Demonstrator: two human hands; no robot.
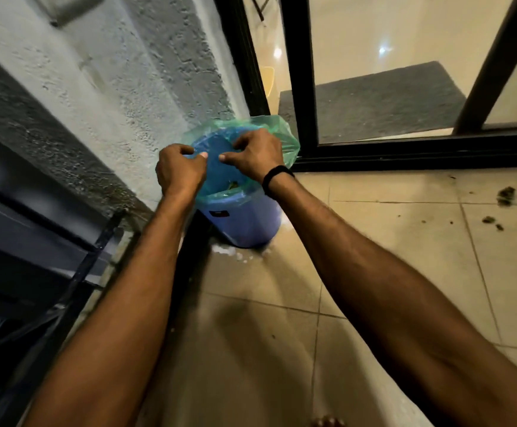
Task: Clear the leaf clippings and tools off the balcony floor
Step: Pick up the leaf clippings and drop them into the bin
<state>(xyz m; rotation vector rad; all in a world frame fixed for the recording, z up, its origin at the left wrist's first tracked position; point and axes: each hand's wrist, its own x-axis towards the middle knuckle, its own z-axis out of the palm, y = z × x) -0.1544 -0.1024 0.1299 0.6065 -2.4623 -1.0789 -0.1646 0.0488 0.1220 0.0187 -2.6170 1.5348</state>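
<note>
Leaf clippings [505, 195] lie in small dark clumps on the tiled balcony floor [389, 257] at the far right, well apart from both hands. They are scattered with no common direction. One green scrap shows inside the blue bin [244, 220].

The bin stands upright in the corner where the rough plastered wall [112, 87] meets the black-framed sliding glass door [374, 143]. Its long axis is vertical and its mouth points up toward the camera.

A green translucent liner [285, 134] is folded over the bin's rim. The left hand [180, 167] and the right hand [254, 155] are both over the mouth, close together, with fingers curled. Each appears to pinch the liner film between thumb and fingertips.

The right wrist wears a black wristband [277, 177]. Behind the glass, a grey mat [374, 100] lies on the indoor floor.
</note>
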